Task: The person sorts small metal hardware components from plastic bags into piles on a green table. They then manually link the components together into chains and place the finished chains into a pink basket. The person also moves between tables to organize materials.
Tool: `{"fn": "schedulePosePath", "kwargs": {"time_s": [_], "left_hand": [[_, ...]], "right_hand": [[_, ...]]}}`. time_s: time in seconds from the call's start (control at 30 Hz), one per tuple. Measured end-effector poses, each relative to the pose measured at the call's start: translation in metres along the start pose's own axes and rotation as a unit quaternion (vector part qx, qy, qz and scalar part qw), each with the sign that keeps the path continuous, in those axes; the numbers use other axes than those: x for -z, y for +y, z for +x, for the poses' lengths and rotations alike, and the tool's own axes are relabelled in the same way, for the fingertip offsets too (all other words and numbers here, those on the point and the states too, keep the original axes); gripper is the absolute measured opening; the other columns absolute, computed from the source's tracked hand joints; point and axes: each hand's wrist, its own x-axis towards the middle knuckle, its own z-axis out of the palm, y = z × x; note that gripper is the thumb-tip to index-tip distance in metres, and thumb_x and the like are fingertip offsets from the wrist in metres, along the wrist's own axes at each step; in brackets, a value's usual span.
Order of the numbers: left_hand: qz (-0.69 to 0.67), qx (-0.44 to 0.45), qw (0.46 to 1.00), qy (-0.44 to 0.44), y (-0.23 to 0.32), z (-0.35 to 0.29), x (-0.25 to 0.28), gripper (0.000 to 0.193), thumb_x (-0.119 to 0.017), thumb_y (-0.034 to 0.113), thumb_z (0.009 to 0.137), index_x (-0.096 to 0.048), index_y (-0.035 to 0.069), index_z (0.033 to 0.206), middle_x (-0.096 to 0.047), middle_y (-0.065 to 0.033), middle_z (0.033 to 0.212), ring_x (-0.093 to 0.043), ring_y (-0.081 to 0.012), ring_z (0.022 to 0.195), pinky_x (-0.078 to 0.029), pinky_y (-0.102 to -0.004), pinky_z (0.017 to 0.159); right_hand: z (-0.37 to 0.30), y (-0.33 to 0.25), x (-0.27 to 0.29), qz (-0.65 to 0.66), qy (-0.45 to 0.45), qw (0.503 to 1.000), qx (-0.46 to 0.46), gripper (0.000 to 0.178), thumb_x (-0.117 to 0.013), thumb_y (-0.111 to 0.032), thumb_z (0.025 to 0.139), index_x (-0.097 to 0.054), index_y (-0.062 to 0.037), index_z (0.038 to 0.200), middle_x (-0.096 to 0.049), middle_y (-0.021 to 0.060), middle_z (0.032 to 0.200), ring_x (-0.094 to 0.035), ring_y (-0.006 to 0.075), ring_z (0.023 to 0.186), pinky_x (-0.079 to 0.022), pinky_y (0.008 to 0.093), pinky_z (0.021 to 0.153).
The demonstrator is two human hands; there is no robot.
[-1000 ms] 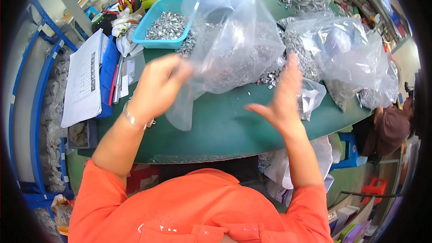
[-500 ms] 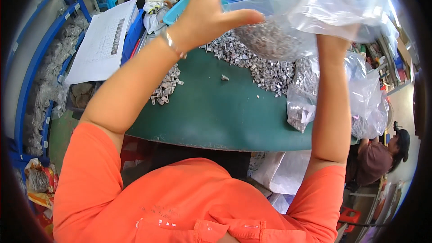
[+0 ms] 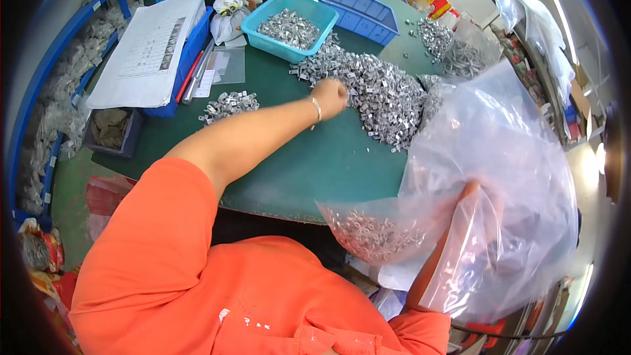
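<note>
My left hand point(image 3: 329, 98), fingers curled in, is at the near left edge of a large pile of small grey metal clips point(image 3: 388, 95) on the green table. Whether it holds any of them is hidden. On the right, my right hand point(image 3: 470, 192) grips a big clear plastic bag point(image 3: 486, 138), whose film partly covers the hand and forearm. Many small metal pieces point(image 3: 374, 235) lie in the bag's lower left corner, which hangs at the table's front edge, near my body.
Beyond the pile stand a turquoise basket point(image 3: 253, 25) of metal parts and a blue tray point(image 3: 358, 10). A smaller clip heap point(image 3: 229, 106) lies at left, near papers point(image 3: 148, 52) on a blue bin. Another filled bag point(image 3: 470, 56) sits at the far right.
The bag and my right hand have come down from above the pile toward the front right edge. My left hand has dropped from the bag's side to the pile, its fingers now curled.
</note>
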Motion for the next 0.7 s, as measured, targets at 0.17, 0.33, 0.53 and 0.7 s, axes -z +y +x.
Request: {"fn": "schedulePosePath", "kwargs": {"time_s": [0.17,0.33,0.53,0.7], "left_hand": [[-0.216,-0.01,0.976,0.028,0.033,-0.017,0.028,0.046,-0.057,0.023,0.083,-0.046,-0.002,0.12,-0.055,-0.0138,0.114,-0.056,-0.0154,0.09,-0.046,-0.0306,0.077],[-0.226,0.109,0.967,-0.041,0.021,-0.1,0.044,0.043,-0.045,0.035,0.091,-0.049,0.001,0.116,-0.059,-0.0092,0.1,-0.057,-0.0162,0.089,-0.045,-0.0302,0.075],[0.219,-0.146,0.962,-0.068,0.001,-0.193,0.041,0.056,-0.075,0.026,0.066,-0.05,-0.001,0.108,-0.049,-0.0139,0.097,-0.053,-0.0314,0.089,-0.044,-0.036,0.08],[0.262,-0.164,0.951,0.012,-0.017,-0.195,0.023,0.023,-0.067,0.011,0.071,-0.048,0.001,0.08,-0.048,-0.014,0.08,-0.051,-0.033,0.074,-0.043,-0.0394,0.065]], "right_hand": [[-0.013,-0.011,-0.064,0.031,-0.127,0.991,0.006,0.018,-0.059,-0.013,0.079,-0.061,0.0033,0.085,-0.06,0.0092,0.072,-0.055,0.0147,0.063,-0.044,0.03,0.056],[-0.036,0.064,-0.179,0.151,-0.291,0.919,-0.22,0.035,-0.063,-0.021,0.077,-0.055,0.0037,0.101,-0.062,0.0158,0.09,-0.059,0.0244,0.079,-0.046,0.0339,0.071],[-0.056,0.073,-0.131,0.066,-0.34,0.922,-0.176,0.074,-0.069,-0.029,0.076,-0.032,0.0062,0.129,-0.05,0.0206,0.118,-0.046,0.0317,0.111,-0.036,0.0369,0.094],[-0.104,0.07,-0.018,-0.064,-0.465,0.882,-0.029,0.077,-0.078,-0.024,0.059,-0.042,0.0012,0.123,-0.048,0.017,0.116,-0.045,0.0324,0.107,-0.034,0.0392,0.093]]}}
